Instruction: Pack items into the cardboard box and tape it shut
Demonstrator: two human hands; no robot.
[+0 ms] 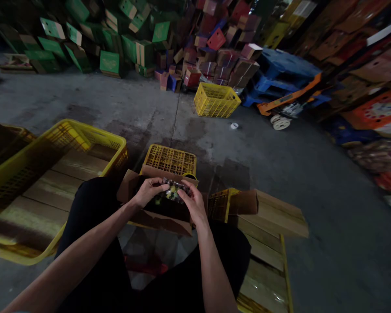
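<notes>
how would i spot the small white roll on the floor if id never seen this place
Start at the lone yellow plastic lattice crate standing on the grey concrete floor, in front of the heap of purple and red cardboard boxes. Just right of and nearer than that crate lies the small white ring-shaped roll. It is the only tiny white thing alone on bare floor.

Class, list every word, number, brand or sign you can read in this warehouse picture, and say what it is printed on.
No text can be read.
Green boxes: pale marks, too blurred.
Red and purple boxes: too small and dark.
Orange box: a pale round picture, no legible words.
Clear pack held by the left hand and right hand: no label shows.
</notes>
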